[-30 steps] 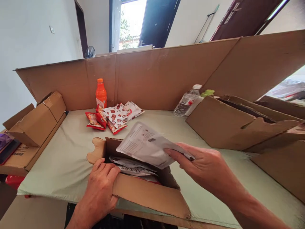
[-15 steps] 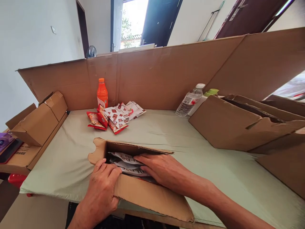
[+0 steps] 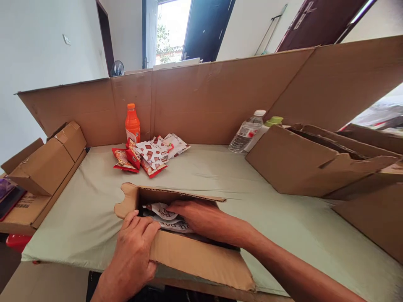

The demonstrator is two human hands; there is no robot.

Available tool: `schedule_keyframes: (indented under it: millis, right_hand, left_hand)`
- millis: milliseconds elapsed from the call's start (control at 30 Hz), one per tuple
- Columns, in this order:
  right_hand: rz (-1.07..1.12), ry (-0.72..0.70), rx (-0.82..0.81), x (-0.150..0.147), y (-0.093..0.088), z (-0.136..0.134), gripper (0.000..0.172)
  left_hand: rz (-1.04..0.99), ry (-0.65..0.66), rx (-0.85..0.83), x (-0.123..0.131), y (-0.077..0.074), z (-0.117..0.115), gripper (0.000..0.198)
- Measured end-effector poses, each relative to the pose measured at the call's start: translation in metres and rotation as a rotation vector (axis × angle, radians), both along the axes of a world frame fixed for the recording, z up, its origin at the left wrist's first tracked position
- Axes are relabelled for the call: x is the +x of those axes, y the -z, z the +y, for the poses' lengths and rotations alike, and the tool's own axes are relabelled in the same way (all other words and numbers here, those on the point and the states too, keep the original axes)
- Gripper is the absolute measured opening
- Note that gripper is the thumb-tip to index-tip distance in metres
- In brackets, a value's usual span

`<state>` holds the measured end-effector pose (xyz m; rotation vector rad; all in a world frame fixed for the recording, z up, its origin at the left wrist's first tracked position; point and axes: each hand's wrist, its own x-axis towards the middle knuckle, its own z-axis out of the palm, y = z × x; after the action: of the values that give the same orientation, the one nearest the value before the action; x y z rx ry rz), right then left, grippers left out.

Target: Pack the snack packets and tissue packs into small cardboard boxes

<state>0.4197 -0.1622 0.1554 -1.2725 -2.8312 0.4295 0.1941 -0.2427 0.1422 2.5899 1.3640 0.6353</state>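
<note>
Packets [image 3: 172,225], probably light, soft, best pinched edgewise, are being touched by the right hand [image 3: 200,218], its finger closure hidden, while the box [image 3: 203,260] is being finger-clamped by the left hand [image 3: 134,242].

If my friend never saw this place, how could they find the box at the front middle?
Start at the pale green cloth, before the long cardboard wall. At the cloth's near edge sits an open brown cardboard box with white packets inside. Unlike the brown boxes off to the sides, it has a left hand on its rim and a right hand inside.
</note>
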Motion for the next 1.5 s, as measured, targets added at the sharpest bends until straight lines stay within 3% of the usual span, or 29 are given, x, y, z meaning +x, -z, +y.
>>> schedule_keyframes:
  millis: [200,333,500,700,800,933,1033,1200,1367,1500]
  right_hand:
    - [0.371,0.002,0.310,0.023,-0.014,-0.020,0.037]
    - [0.441,0.060,0.489,0.039,-0.013,-0.016,0.036]
    - [0.422,0.112,0.476,0.047,0.002,-0.012,0.035]
    - [0.508,0.189,0.403,0.056,0.014,-0.020,0.035]
    - [0.496,0.181,0.431,0.063,0.027,-0.018,0.033]
    - [0.502,0.218,0.462,0.063,0.034,-0.015,0.037]
    - [0.516,0.238,0.408,0.057,0.029,-0.015,0.043]
    - [0.570,0.242,0.347,0.052,0.024,-0.015,0.046]
    - [0.657,0.259,0.269,0.055,0.029,-0.016,0.043]
    - [0.761,0.356,0.440,0.054,0.029,-0.016,0.034]
  left_hand:
    - [0.043,-0.005,0.083,-0.002,0.002,-0.001,0.081]
    - [0.049,-0.027,0.142,-0.003,0.006,-0.004,0.080]
    - [0.055,-0.149,0.285,-0.002,0.009,-0.012,0.082]
    - [0.007,-0.195,0.289,-0.003,0.010,-0.022,0.082]
    - [-0.162,-0.295,0.286,-0.006,0.014,-0.027,0.071]
    - [-0.482,-0.431,0.323,-0.010,0.019,-0.029,0.073]
    - [-0.603,-0.422,0.242,-0.007,0.024,-0.025,0.074]
    - [-0.487,-0.279,0.200,0.001,0.026,-0.011,0.064]
    - [-0.391,-0.186,0.158,-0.007,0.009,0.000,0.050]
    - [-0.369,-0.175,0.127,-0.012,-0.005,0.009,0.046]
